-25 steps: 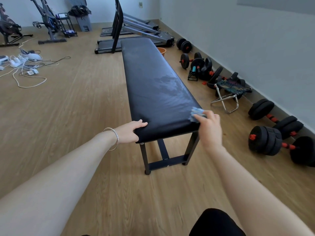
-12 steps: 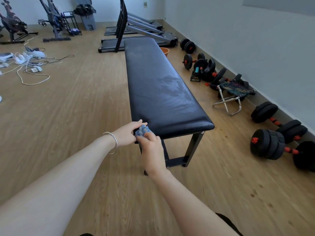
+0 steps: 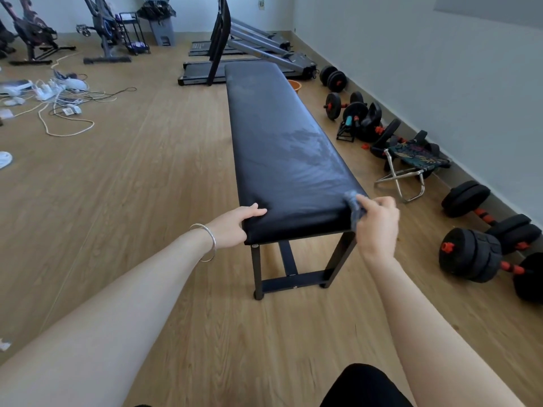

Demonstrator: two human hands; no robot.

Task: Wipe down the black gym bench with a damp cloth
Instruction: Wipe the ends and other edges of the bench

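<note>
Far left on the wooden floor [image 3: 141,177]: a tangle of white cables [image 3: 63,113] and chargers, with exercise bikes [image 3: 108,33] against the back wall. Nearer the middle, at the far end, a folded treadmill [image 3: 249,51].

Left hand [image 3: 232,226], a silver bangle [image 3: 205,242] on its wrist, planted on the near left corner of the black bench [image 3: 282,154]; thumb on top of the padding, remaining fingers wrapped around the corner edge, so a closed grip on the bench itself.

Bench long and narrow, long axis running straight away from the viewer toward the treadmill, near short end pointing at the person, black metal legs [image 3: 291,277] visible below. A pale damp streak across the padding on the right half, roughly midway along.

Right hand [image 3: 376,227] at the near right corner, grip closed on a small blue-grey cloth [image 3: 354,208], bunched and pressed against the corner edge of the padding, draping slightly down the end face.

Right of the bench, along the white wall [image 3: 411,69]: black dumbbells [image 3: 482,254] with red collars, loose weight plates, a small folding stool [image 3: 411,168] with patterned fabric, and an orange bowl [image 3: 294,85] just beside the bench's far right side.
</note>
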